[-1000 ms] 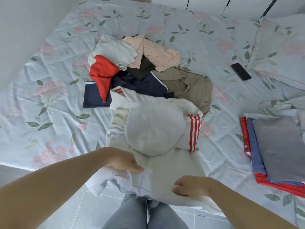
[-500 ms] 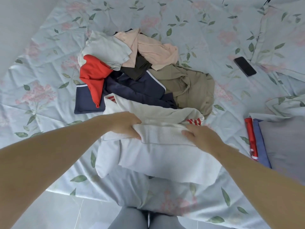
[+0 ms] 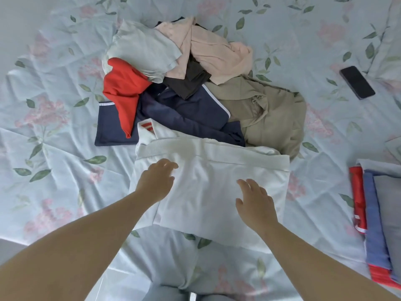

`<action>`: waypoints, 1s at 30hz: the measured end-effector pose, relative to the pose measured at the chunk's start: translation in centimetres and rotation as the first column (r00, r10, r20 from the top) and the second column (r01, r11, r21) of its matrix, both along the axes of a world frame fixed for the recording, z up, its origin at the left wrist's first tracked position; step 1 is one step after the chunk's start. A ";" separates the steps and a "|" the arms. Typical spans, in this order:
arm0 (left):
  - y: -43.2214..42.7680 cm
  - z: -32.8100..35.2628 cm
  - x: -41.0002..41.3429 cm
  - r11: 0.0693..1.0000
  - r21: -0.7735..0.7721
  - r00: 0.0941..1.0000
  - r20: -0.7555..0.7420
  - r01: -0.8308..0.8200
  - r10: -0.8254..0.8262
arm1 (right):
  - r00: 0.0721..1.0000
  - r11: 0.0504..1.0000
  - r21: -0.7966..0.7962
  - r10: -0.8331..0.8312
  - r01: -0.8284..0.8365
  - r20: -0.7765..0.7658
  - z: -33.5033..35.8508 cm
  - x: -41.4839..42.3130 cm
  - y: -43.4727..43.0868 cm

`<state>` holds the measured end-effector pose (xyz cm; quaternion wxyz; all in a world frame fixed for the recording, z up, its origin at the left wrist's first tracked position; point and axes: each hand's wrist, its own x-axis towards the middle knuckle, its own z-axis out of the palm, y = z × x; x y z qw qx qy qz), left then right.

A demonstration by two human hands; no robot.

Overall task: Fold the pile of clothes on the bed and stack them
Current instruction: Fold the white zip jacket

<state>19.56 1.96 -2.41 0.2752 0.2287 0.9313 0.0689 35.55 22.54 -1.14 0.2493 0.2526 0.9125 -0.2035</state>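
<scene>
Both hands have let go of the white garment, whose folded edge they pinched half a second ago, and have drawn back toward the bottom of the frame. Now the left hand is over the garment's left side, fingers loosely spread and holding nothing. The right hand is over its lower right part, fingers likewise spread. Whether either palm touches the cloth cannot be told. The white garment lies folded in a rough rectangle at centre frame, ribbed hem along its far edge, touching the unfolded pile in the upper centre. A folded stack of red, blue and grey sits at the right edge on the floral bed sheet. A dark phone lies upper right.
</scene>
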 end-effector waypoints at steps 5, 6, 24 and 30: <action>-3.8 -2.5 1.4 0.863 0.062 0.857 -0.101 -0.502 0.506 | 0.998 0.990 -0.137 -0.009 0.017 0.061 -2.3 -0.4 -4.1; -4.5 -3.0 1.4 0.777 0.072 0.774 -0.061 -0.626 0.630 | 0.998 0.989 -0.147 -0.017 0.024 0.053 -2.6 -0.7 -5.0; -9.7 -5.7 -5.2 0.475 0.098 0.443 0.560 -0.875 0.700 | 0.950 0.955 0.044 -0.295 0.292 0.104 -6.1 -4.6 -13.7; -11.7 -0.3 -12.8 0.303 0.702 0.737 0.467 -0.645 0.488 | 0.944 0.946 0.026 -0.325 0.324 0.061 -5.8 -4.0 -13.7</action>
